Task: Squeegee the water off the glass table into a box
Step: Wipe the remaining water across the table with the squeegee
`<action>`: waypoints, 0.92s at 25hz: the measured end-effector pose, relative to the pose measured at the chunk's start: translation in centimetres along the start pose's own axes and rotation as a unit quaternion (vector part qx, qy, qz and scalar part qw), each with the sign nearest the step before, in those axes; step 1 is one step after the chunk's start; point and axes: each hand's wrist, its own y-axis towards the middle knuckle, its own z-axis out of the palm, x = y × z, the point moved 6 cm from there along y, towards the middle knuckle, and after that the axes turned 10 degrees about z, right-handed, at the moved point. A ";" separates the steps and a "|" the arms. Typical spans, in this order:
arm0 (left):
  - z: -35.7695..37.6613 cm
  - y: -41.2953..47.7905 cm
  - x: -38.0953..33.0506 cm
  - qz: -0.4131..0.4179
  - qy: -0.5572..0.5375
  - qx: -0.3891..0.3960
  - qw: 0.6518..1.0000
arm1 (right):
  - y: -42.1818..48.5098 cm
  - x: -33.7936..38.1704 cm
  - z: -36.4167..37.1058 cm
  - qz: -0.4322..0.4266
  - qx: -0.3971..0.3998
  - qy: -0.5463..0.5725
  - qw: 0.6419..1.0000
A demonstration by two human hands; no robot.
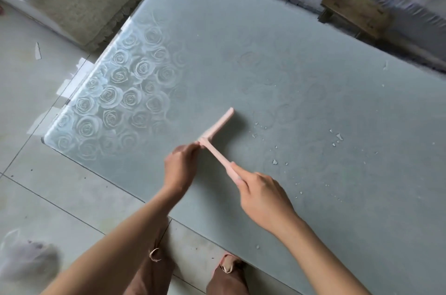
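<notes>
A pink T-shaped squeegee is held just above the frosted glass table. My right hand grips its handle from below right. My left hand pinches the near end of the blade bar, and the far end of the blade points up and right. Scattered water drops lie on the glass to the right of the squeegee, with more drops near my right hand. No box is in view.
A rose pattern covers the table's left end. Pale floor tiles lie left and below the table edge. A concrete wall base stands at upper left and a wooden block at upper right. My feet show under the glass.
</notes>
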 end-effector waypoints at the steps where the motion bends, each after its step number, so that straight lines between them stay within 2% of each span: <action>1: 1.2 -1.0 -1.6 0.006 -0.012 0.013 1.000 | -1.3 -1.9 -0.4 0.017 0.013 -0.004 1.000; 4: 3.3 -2.7 -4.3 -0.028 -0.019 0.086 0.996 | -4.2 -4.6 -1.5 0.032 0.026 -0.012 0.999; 6: 2.9 -2.2 -5.6 -0.012 -0.013 0.124 0.992 | -4.7 -4.8 -2.9 0.031 0.015 0.004 0.999; 11: -2.2 3.2 -10.3 0.081 -0.018 0.047 0.995 | -3.4 -4.0 -9.5 0.041 -0.028 0.046 0.998; 19: -2.2 15.7 -10.1 0.150 0.077 0.104 0.980 | 5.4 -2.8 -20.3 0.106 -0.085 0.030 0.990; 23: -0.4 23.1 -8.3 0.156 0.126 0.186 0.962 | 11.9 -2.3 -24.6 0.163 -0.126 0.053 0.977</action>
